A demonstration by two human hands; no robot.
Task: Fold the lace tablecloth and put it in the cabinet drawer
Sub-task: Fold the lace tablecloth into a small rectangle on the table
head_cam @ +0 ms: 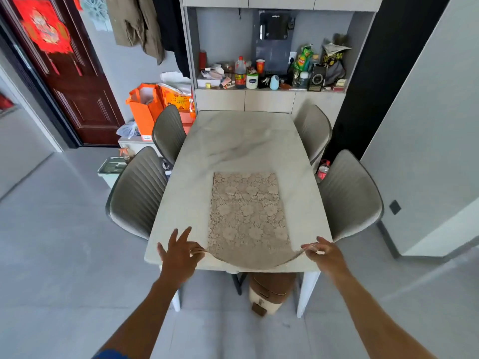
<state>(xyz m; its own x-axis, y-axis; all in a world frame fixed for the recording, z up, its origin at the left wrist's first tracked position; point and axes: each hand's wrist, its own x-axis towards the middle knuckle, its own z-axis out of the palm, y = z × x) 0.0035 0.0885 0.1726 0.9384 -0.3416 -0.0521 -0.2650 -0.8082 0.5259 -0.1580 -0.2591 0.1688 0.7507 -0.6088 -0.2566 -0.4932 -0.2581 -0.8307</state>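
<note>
A beige lace tablecloth [247, 216], folded into a long rectangle, lies on the near half of the white marble table [233, 141]. My left hand [180, 252] pinches its near left corner between thumb and forefinger, the other fingers spread. My right hand [324, 253] pinches the near right corner. Both corners are lifted off the table, so the near edge sags in a curve between them. The cabinet [269, 101] with closed lower fronts stands against the wall beyond the table's far end.
Four grey chairs flank the table, two on the left [140, 193] and two on the right [350, 195]. The cabinet shelf [272, 73] is crowded with bottles and packets. Orange bags [145, 107] sit at the left. A small stool [269, 294] stands under the table.
</note>
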